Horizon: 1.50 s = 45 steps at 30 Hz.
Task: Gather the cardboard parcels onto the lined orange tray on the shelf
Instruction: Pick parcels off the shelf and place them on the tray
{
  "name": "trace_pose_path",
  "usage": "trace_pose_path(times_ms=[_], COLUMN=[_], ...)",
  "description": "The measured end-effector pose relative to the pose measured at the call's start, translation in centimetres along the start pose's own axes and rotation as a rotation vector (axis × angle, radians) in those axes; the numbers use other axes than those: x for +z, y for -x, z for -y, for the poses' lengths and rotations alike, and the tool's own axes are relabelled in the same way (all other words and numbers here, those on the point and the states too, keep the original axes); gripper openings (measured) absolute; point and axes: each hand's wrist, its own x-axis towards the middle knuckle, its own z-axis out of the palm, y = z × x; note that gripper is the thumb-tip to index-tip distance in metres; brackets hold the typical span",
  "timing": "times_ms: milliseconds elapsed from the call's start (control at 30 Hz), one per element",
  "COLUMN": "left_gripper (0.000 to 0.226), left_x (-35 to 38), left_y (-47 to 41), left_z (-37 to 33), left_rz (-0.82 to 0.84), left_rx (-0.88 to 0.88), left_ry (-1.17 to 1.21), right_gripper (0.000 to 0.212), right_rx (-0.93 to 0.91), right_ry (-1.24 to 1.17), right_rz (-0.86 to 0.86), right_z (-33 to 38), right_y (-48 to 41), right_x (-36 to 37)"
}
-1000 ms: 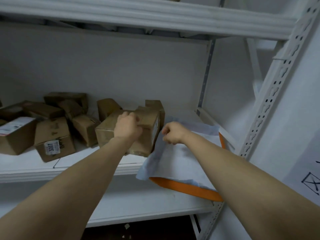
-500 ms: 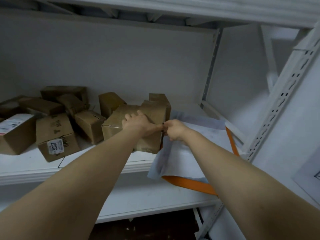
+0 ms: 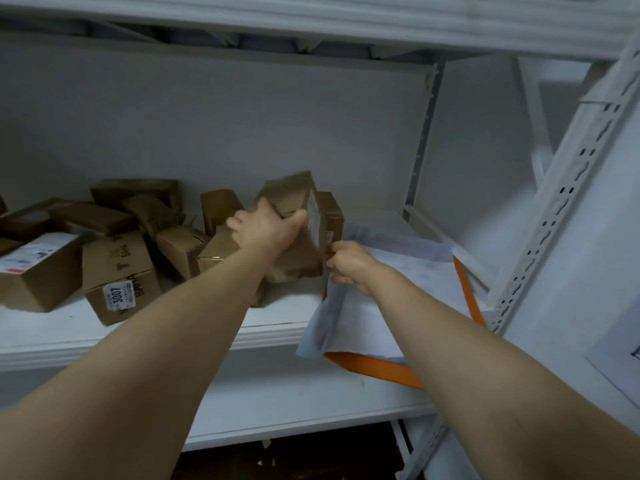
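Observation:
My left hand [image 3: 265,227] grips the top of a brown cardboard parcel [image 3: 298,233], which is tilted up off the shelf and leans toward the right. My right hand [image 3: 348,264] pinches the left edge of the white paper liner [image 3: 398,271] that covers the orange tray [image 3: 381,368]; its fingers sit right beside the parcel's labelled side. The tray rests at the right end of the shelf, with nothing lying on the liner. Several other cardboard parcels [image 3: 121,275] lie in a loose heap on the shelf to the left.
The white shelf board [image 3: 173,327] carries everything. A perforated white upright [image 3: 568,188] stands at the right, close to the tray. A shelf [image 3: 311,26] runs overhead and a lower shelf [image 3: 294,403] sits below. One more parcel [image 3: 330,216] stands behind the tilted one.
My left hand has tipped the parcel up from lying flat, its right side now raised and turned toward the tray. My right hand stays on the liner's edge. The view has shifted closer.

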Motion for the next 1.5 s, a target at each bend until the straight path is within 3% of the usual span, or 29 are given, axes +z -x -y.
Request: trace_pose_path(times_ms=[33,167,233,433,567,633,733,800,900,1000,1100,1167,1233,1300,1367,1500], left_gripper=[0.073,0.071,0.080,0.043,0.039,0.024,0.023,0.034,0.063,0.064,0.032,0.023,0.024,0.023,0.023,0.027], left_x=[-0.8,-2.4,-2.5,-1.5,0.2,1.0,2.0,2.5,3.5,4.6,5.6,6.0,6.2,6.3,6.2,6.1], left_y=[-0.1,-0.1,0.5,2.5,3.5,3.8,4.1,4.4,4.7,5.2,5.5,5.7,5.7,5.6,6.2,8.1], left_z=[0.0,0.3,0.3,-1.1,-1.2,-1.2,-2.2,-3.0,-3.9,-4.7,-5.6,-6.1,-6.2,-6.1,-6.4,-7.8], left_rz=[-0.012,-0.003,0.015,0.136,0.255,0.221,0.269,0.378,0.490,0.520,0.498,0.475,0.460,0.459,0.472,0.519], left_rx=[-0.025,-0.126,-0.181,-0.225,-0.309,-0.296,-0.257,-0.227,-0.207,-0.180,-0.150,-0.157,-0.152,-0.153,-0.152,-0.112], left_ry=[0.096,0.468,0.670,1.016,1.023,0.922,0.880,0.851,0.782,0.814,0.887,0.924,0.945,0.962,0.978,1.063], right_gripper=[0.016,0.072,0.083,0.082,0.049,0.074,0.114,0.125,0.130,0.123,0.112,0.105,0.077,0.031,0.011,0.035], right_rx=[0.013,0.106,0.133,0.087,0.018,-0.053,-0.147,-0.162,-0.233,-0.305,-0.372,-0.373,-0.312,-0.256,-0.269,-0.340], right_ry=[-0.055,-0.323,-0.489,-0.792,-0.847,-0.690,-0.155,0.042,0.128,0.164,0.191,0.102,-0.138,-0.338,-0.352,-0.308], right_rz=[-0.019,-0.011,0.043,0.177,0.012,-0.182,-0.374,-0.403,-0.408,-0.419,-0.425,-0.384,-0.334,-0.341,-0.409,-0.401], right_z=[0.1,0.5,0.9,1.7,1.0,0.1,-1.6,-2.3,-3.4,-4.0,-4.6,-4.8,-4.6,-4.5,-4.5,-4.4], right_y=[-0.1,-0.2,0.5,2.7,2.3,1.7,1.5,2.2,2.6,2.9,2.9,3.0,3.0,2.6,2.5,3.1], right_x=[0.1,0.0,-0.2,-1.5,-3.3,-4.0,-5.4,-6.2,-7.2,-7.4,-7.8,-8.5,-9.4,-10.3,-11.0,-11.6])
